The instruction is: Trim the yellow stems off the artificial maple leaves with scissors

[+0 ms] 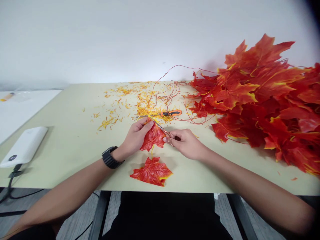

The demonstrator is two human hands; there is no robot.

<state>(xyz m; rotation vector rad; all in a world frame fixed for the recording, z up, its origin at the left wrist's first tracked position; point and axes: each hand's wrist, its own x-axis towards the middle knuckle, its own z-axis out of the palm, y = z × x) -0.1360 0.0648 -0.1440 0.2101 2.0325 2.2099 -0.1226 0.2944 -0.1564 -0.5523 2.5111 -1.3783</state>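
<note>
Pinching an artificial maple leaf in front of the yellow clippings is the left hand; the right hand grips scissors. Some trimming looks done, this leaf unfinished; the foliage pile right of those clippings, unclear.

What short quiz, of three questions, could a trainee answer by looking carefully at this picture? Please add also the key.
1. Multiple choice: what does the right hand hold?
A) a paintbrush
B) scissors
C) a spoon

2. True or false: the black wristband is worn on the right wrist.

3. Fill in the missing word: the left hand holds a red ____.

Key:
1: B.
2: False; the black wristband is on the left wrist.
3: leaf.
</note>
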